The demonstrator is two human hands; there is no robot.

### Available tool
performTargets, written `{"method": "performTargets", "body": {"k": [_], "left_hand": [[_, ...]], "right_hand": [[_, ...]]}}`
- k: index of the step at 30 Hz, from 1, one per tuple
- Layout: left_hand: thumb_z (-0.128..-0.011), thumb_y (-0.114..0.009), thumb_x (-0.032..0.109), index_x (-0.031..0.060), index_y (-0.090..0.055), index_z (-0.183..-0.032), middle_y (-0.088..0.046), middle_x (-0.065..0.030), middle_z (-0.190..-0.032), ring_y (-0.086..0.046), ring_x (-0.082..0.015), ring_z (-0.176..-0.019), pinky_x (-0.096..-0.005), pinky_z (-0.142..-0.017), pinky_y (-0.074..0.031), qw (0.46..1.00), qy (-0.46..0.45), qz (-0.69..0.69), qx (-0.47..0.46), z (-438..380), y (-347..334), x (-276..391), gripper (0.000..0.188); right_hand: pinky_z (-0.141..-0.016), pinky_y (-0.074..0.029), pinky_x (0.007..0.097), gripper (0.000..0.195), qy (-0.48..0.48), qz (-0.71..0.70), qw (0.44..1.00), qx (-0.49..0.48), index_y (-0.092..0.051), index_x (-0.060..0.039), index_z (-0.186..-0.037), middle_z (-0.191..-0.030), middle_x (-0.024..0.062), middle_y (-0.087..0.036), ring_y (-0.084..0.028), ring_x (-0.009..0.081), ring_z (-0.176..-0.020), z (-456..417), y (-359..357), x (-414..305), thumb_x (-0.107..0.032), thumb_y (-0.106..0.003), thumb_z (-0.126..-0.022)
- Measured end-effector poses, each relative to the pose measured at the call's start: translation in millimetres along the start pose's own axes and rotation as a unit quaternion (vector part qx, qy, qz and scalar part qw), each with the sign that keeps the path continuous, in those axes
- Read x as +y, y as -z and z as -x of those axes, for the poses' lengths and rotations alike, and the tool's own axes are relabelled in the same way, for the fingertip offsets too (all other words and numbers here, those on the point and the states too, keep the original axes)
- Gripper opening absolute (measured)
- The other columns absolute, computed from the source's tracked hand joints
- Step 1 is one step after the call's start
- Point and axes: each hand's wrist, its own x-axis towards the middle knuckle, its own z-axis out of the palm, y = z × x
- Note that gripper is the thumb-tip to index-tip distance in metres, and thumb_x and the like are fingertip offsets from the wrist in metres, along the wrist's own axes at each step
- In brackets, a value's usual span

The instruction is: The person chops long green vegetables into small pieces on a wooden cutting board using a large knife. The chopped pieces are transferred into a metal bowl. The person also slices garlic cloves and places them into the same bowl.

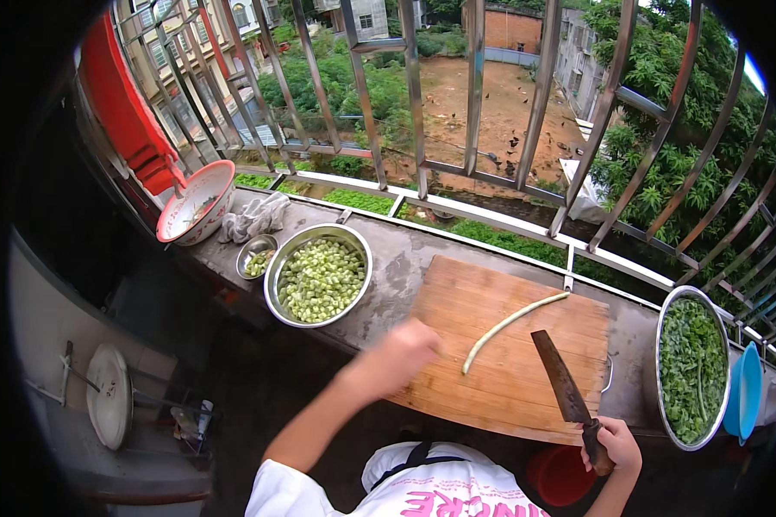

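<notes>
My right hand (611, 446) grips the dark wooden handle of a kitchen knife (561, 375). Its stained blade points up and away over the right part of a wooden cutting board (446, 291). On the board lies one long, slightly curved pale green bean or stem (507, 329), apart from the blade. My left hand (398, 355), blurred by motion, is over the board's left edge; whether its curled fingers hold anything is unclear. Left of the board, a steel bowl (368, 284) holds many short chopped green pieces (320, 278).
A small metal bowl (257, 240) with scraps, a grey rag (255, 216) and an enamel basin (216, 216) stand along the ledge's left. At right are a large bowl of leafy greens (692, 362) and a blue basin (743, 394). Metal bars (475, 84) line the far side. A red bucket (559, 478) is below.
</notes>
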Motion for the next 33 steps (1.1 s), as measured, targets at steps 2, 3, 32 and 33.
{"method": "performTargets", "body": {"k": [2,3,32,33], "left_hand": [[-0.079,-0.062,0.007,0.0014,-0.062,-0.087,-0.06,-0.0112,-0.087,-0.059,-0.0222,-0.082,-0.0323,-0.074,-0.047,0.987,0.11,-0.055,0.099,4.8,61.6,-22.9,0.009],[-0.078,-0.061,0.004,0.0002,-0.062,-0.087,-0.06,-0.0098,-0.08,-0.058,-0.0197,-0.074,-0.03,-0.068,-0.047,0.973,0.128,-0.073,0.178,10.6,90.8,-45.8,0.01],[-0.08,-0.065,0.013,0.0052,-0.063,-0.106,-0.056,-0.0158,-0.092,-0.056,-0.0288,-0.083,-0.0343,-0.072,-0.046,0.998,-0.016,-0.001,-0.062,-116.9,-123.1,-10.4,0.027],[-0.08,-0.065,0.011,0.0053,-0.065,-0.104,-0.055,-0.0157,-0.09,-0.056,-0.0294,-0.082,-0.0345,-0.072,-0.046,0.996,0.002,0.031,-0.087,-112.3,-123.2,-4.2,0.025]], "right_hand": [[-0.042,-0.049,0.0326,0.031,-0.004,-0.018,1.0,0.015,-0.054,0.0099,-0.103,-0.063,0.0146,-0.056,-0.058,0.0232,-0.048,-1.9,-2.3,-1.8,-0.014,-0.049,-0.084],[-0.041,-0.049,0.033,0.031,0.002,-0.027,1.0,0.015,-0.054,0.01,-0.103,-0.063,0.014,-0.056,-0.058,0.0232,-0.048,-4.0,-2.5,-1.5,-0.015,-0.05,-0.084],[-0.041,-0.047,0.0279,0.025,0.024,-0.125,0.969,0.212,-0.052,0.0008,-0.104,-0.061,0.0107,-0.058,-0.055,0.0168,-0.043,38.0,-48.6,30.7,-0.021,-0.051,-0.091],[-0.042,-0.047,0.0277,0.025,0.02,-0.125,0.968,0.216,-0.052,0.0009,-0.103,-0.061,0.0105,-0.058,-0.055,0.0165,-0.043,42.6,-50.6,32.9,-0.021,-0.051,-0.091]]}}
